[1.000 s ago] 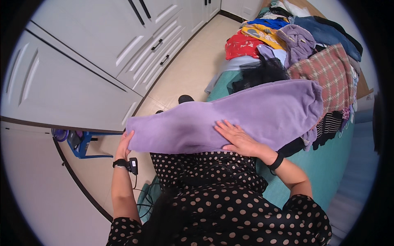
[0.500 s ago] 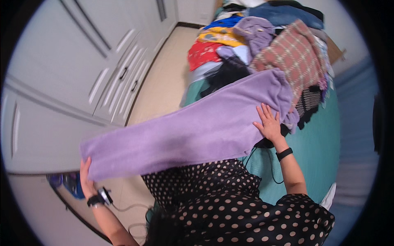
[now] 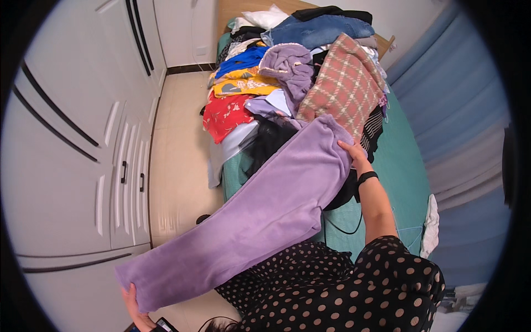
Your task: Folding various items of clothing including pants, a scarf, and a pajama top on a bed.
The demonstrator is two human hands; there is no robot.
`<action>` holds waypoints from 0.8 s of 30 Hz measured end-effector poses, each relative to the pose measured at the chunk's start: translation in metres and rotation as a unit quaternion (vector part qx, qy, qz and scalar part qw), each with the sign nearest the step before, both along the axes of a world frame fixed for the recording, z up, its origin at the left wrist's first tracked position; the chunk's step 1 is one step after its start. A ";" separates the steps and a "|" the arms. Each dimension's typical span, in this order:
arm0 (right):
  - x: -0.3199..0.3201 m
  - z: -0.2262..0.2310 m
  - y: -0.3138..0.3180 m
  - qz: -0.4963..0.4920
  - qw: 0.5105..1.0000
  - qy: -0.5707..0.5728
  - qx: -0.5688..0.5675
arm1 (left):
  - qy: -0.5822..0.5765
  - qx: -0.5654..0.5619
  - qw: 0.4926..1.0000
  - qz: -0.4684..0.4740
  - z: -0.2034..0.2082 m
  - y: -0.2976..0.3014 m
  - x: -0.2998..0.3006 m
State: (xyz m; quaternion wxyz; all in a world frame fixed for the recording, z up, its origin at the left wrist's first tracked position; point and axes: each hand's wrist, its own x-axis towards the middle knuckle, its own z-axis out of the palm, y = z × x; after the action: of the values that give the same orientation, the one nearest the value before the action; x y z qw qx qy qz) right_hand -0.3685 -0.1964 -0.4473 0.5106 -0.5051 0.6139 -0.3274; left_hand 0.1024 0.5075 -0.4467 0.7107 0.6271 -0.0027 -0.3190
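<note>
Lilac fleece trousers [image 3: 243, 216], folded lengthwise, stretch slantwise in front of me from low left to upper right. At the hem end, my left hand [image 3: 134, 310] is closed on the cloth, its fingertips partly hidden beneath. My right hand [image 3: 357, 156] grips the wider waist end at its right edge, thumb on top and the other fingers mostly out of sight. That end lies over the near part of a clothes heap, beside a pink checked garment [image 3: 345, 83] and a dark sheer garment [image 3: 270, 141].
A bed with a green sheet [image 3: 401, 160] carries the heap: a purple fluffy garment [image 3: 290, 66], a red one [image 3: 227, 116], a yellow one [image 3: 243, 83] and blue jeans [image 3: 321, 30]. White cupboards [image 3: 61, 166] line the left; a blue curtain [image 3: 464, 122] hangs right. A black cord [image 3: 354, 228] lies nearby.
The trousers have tilted more steeply, their hem end lower. My right hand has gone from lying flat on the cloth to gripping its edge. The view has shifted, showing more of the bed.
</note>
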 end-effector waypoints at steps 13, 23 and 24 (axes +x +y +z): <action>-0.164 0.124 -0.012 -0.062 0.976 -0.141 -0.155 | -0.111 -0.049 0.988 -0.098 0.117 -0.139 0.048; -0.185 -0.035 0.016 0.152 0.830 0.346 -0.411 | -0.060 0.016 0.985 -0.164 0.010 -0.298 0.024; -0.142 -0.034 0.060 0.194 0.817 0.334 -0.428 | -0.068 0.025 0.986 -0.151 0.018 -0.291 0.027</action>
State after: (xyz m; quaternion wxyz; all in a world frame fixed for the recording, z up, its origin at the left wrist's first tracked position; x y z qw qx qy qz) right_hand -0.5101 -0.1367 -0.4815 0.0594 -0.8596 0.4342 -0.2628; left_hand 0.1291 0.2167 -0.4282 0.6361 0.6575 -0.1379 -0.3794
